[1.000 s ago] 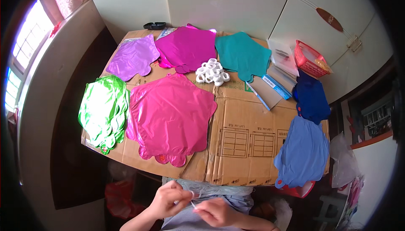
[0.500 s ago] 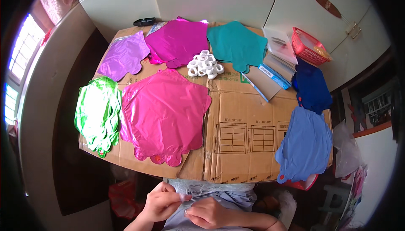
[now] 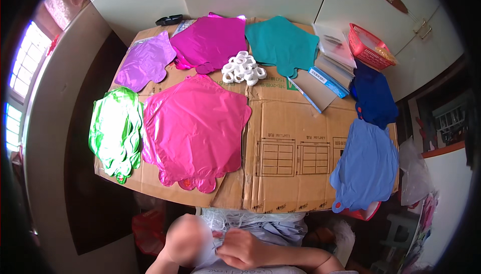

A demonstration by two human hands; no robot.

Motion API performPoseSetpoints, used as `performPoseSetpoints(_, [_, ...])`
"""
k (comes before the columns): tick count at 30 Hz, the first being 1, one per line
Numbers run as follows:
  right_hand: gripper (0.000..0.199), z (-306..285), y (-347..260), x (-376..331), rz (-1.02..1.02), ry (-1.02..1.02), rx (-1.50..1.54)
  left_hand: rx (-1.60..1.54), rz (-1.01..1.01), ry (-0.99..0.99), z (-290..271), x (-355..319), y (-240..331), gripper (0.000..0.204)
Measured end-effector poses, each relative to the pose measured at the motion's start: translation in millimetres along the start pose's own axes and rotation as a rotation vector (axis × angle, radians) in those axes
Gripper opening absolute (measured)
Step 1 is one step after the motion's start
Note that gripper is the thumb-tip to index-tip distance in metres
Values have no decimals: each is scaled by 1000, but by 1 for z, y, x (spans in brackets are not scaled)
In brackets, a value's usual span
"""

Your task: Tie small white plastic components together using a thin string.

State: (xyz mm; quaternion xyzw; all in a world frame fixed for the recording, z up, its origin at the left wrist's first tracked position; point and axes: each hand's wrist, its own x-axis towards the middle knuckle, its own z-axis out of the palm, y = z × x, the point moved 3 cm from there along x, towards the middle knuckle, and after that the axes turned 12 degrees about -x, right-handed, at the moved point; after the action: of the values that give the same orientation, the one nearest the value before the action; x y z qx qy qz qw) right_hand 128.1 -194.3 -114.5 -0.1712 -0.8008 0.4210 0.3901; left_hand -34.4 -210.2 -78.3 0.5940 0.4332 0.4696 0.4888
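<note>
found cardboard-covered tabletop (image 3: pixel 300 118) and pink foil (image 3: pixel 198 128) unmoved. noted left hand (image 3: pixel 188 240) newly blurred, cannot tell grip; right hand (image 3: pixel 244 248) curled, contents likewise unclear. saw white threads (image 3: pixel 228 220) just beyond both. can no longer discern pale strand between; cannot confirm handling.

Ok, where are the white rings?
In the head view, the white rings lie far-centre on the cardboard, by the magenta sheets (left) and teal sheets (right).
</note>
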Motion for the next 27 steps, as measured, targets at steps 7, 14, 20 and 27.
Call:
performPoseSetpoints(7, [9,5,-1,5,27,6,4,-231,-23,41,-3,-13,-5,18])
performPoseSetpoints(14, [6,7,-1,11,98,18,13,-599,-37,168,1,-22,-7,10])
performPoseSetpoints(20, [6,7,10,13,127,56,-59,-634,-13,-126,-5,-17,-5,10])
performPoseSetpoints(27, [8,10,10,10,107,29,-74,-235,-36,-253,-12,-13,-5,20])
